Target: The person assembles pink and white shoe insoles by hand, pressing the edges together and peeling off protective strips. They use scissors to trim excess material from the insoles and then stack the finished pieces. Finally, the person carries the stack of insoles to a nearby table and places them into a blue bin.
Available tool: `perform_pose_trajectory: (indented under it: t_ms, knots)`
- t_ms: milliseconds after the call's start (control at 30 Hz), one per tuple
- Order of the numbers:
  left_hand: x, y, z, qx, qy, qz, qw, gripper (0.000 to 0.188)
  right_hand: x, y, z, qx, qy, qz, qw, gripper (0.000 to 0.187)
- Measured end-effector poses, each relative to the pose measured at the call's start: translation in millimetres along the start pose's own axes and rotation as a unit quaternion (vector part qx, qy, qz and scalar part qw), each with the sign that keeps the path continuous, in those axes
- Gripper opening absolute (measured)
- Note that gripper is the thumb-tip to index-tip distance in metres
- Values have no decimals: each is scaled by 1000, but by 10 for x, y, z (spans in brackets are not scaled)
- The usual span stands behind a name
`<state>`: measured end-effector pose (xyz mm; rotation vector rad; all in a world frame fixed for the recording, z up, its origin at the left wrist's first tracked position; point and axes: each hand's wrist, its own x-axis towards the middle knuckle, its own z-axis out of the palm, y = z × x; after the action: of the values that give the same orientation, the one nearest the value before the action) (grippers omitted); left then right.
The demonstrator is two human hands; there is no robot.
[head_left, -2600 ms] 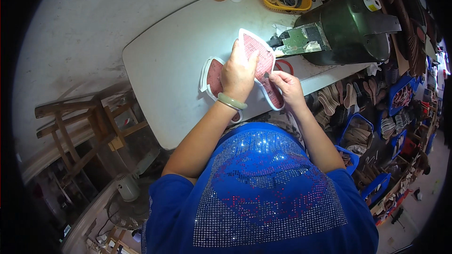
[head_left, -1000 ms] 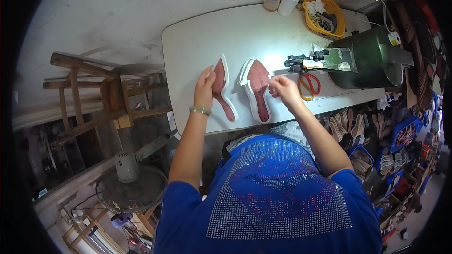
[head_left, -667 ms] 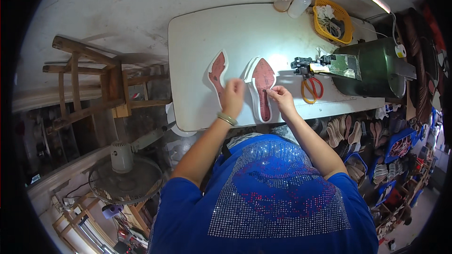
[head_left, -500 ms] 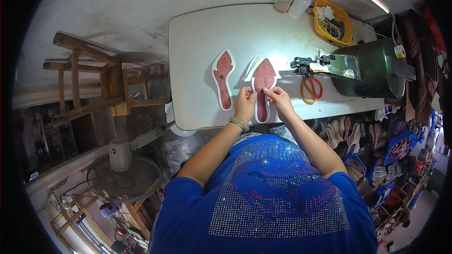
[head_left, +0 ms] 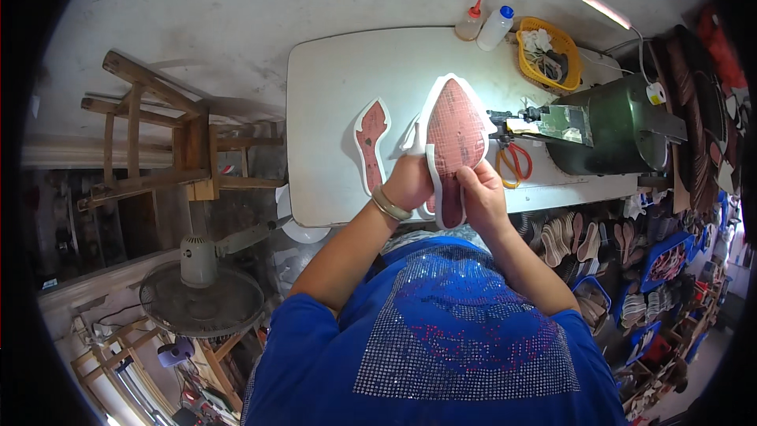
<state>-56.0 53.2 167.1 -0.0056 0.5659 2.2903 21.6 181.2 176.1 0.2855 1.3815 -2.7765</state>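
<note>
Between my two hands is a shoe insole (head_left: 457, 130), reddish with a white rim and a pointed toe, raised above the table. My left hand (head_left: 412, 183) grips its left edge near the waist, with the fingers partly hidden under it. On the other side, my right hand (head_left: 483, 196) pinches the edge, thumb on top. Part of another white-edged piece (head_left: 412, 136) shows behind the insole's left side; what it belongs to is mostly hidden. A second red-and-white insole (head_left: 372, 142) lies flat on the table, left of my hands.
On the white table (head_left: 331, 71) are orange-handled scissors (head_left: 514, 166), a green cylindrical machine (head_left: 611, 122), a yellow basket (head_left: 548, 55), a red-tipped bottle (head_left: 469, 24) and a blue-capped bottle (head_left: 497, 28). A fan (head_left: 201, 284) and wooden stool (head_left: 185, 134) stand left; shoe parts (head_left: 583, 241) sit right.
The insole has come up off the table toward me, held in both hands, and looks larger. The view has shifted slightly. The second insole still lies on the table.
</note>
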Motion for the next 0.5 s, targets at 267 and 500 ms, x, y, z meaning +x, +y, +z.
perform_pose_trajectory:
  t_ms: [267, 500]
  knots:
    - [-328, -2, 794, 434, 22, 189, 881, 48, -342, -271, 228, -91, 9, -118, 989, 31]
    - [-349, -63, 775, 216, -19, 89, 972, 35, -356, -559, 124, -199, -15, 0, 980, 28]
